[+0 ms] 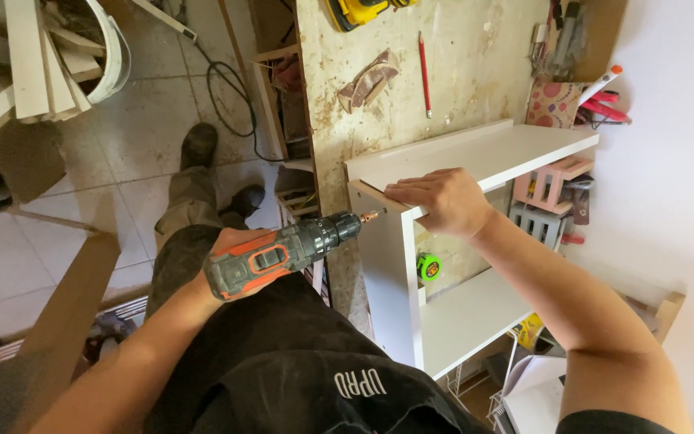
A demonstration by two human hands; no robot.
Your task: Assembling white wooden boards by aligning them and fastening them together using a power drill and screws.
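- The left hand (230, 257) is wrapped around the grip of an orange and black drill (283, 253), fingers closed tight on it.
- The drill lies level, its bit tip (371, 215) at the side face of a white cabinet (391, 273), near the top corner.
- The right hand (439, 201) lies palm down on the cabinet's top panel (516, 149), fingers curled over its front edge; it presses on the panel and holds nothing.
- The cabinet stands on a worn wooden counter (459, 72), its open side turned towards the wall at the right.
- A green tape measure (429, 266) sits inside the cabinet, above a white shelf (467, 317).
- On the counter beyond the cabinet lie a red pencil (425, 72), a piece of sandpaper (369, 80) and a yellow power tool (359, 11), well apart from both hands.
- Pink blocks (548, 186) and a grey block (536, 223) stand just beside the cabinet near the wall.
- A dotted box (554, 103) with red-handled tools (604, 108) is at the counter's far corner.
- Below the drill are the person's legs and dark boots (200, 145) on a tiled floor (138, 120), with a black cable (226, 96) lying on it.
- A tub of white offcuts (42, 64) stands on the floor at the upper left.
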